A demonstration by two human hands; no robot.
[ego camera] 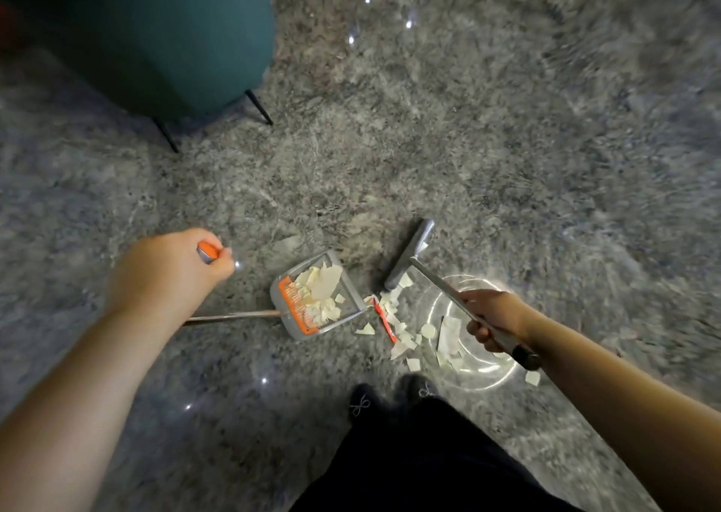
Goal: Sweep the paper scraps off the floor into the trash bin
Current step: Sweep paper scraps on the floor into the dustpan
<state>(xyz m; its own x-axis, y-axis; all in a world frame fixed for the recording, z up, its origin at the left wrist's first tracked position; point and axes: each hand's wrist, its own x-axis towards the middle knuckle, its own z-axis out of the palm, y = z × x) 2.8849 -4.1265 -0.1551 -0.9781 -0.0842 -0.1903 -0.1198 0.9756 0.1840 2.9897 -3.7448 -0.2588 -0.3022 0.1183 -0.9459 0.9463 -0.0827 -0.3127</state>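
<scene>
While the dustpan was already half loaded, here's how the moment read:

Step in hand: looked to me like mid-sweep, pushing the last paper scraps [405, 332] into the dustpan [318, 301] at centre frame.
Left hand [183, 266]: its grip was curled tight round the orange-capped top of the dustpan handle [230, 316], left of centre.
Right hand [493, 318]: its grip was wrapped round the broom handle [464, 308], lower right, with the broom head [409, 254] just above and right of the pan's open edge.
Where the scraps were: a good heap already lay in the pan; a loose trail lay on the floor [468, 141] just right of it, running toward lower right, with a red strip [384, 320] mixed in.
Doing it well: I'd have kept the pan's lip pressed flat to the floor and used short, light strokes toward it, since thin paper tends to skate under the lip or flutter away. One scrap at far lower right would have needed its own pass.
Trash bin: not in view, so I couldn't tell how far the carry was.
Surface: glossy grey speckled stone-look floor, throwing back ceiling lights, probably slippery for paper.
Room: a teal chair [164, 35] on thin dark legs sat upper left; the person's dark trousers and shoes showed bottom centre.
</scene>
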